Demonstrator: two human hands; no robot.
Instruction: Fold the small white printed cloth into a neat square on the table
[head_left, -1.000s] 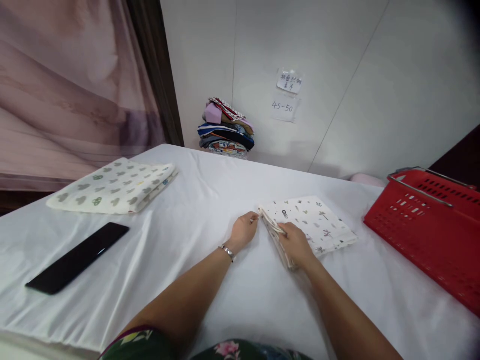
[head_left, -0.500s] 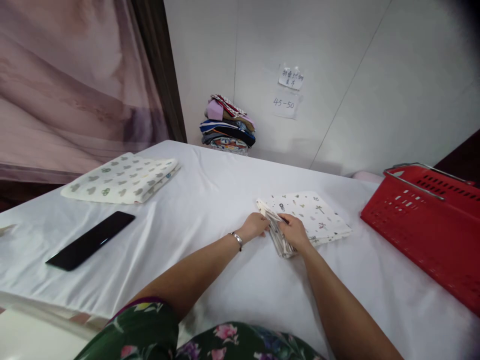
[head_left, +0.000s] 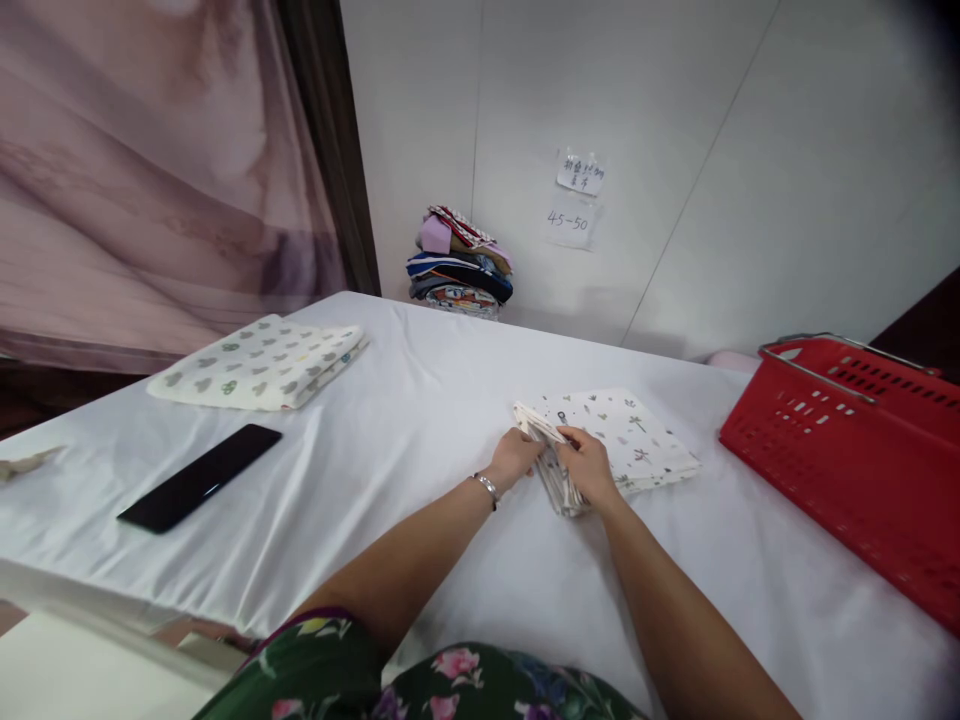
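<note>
A white cloth printed with small plants lies folded on the table, its layered edge turned toward the left. My left hand is closed at that edge, the fingertips in among the layers and partly hidden. Over the top of the same edge, my right hand grips the folds, thumb and fingers closed on them. Farther left lies another folded cloth, cream with grey cloud-like prints, out of reach of both hands.
The table wears a white tablecloth. A black phone-like slab lies at the left. At the right stands a red basket with metal handles. Folded fabrics are stacked by the wall, below paper signs.
My left hand has shifted slightly right, its fingers further into the cloth's layered edge. The right hand keeps its grip. The view has turned a little.
</note>
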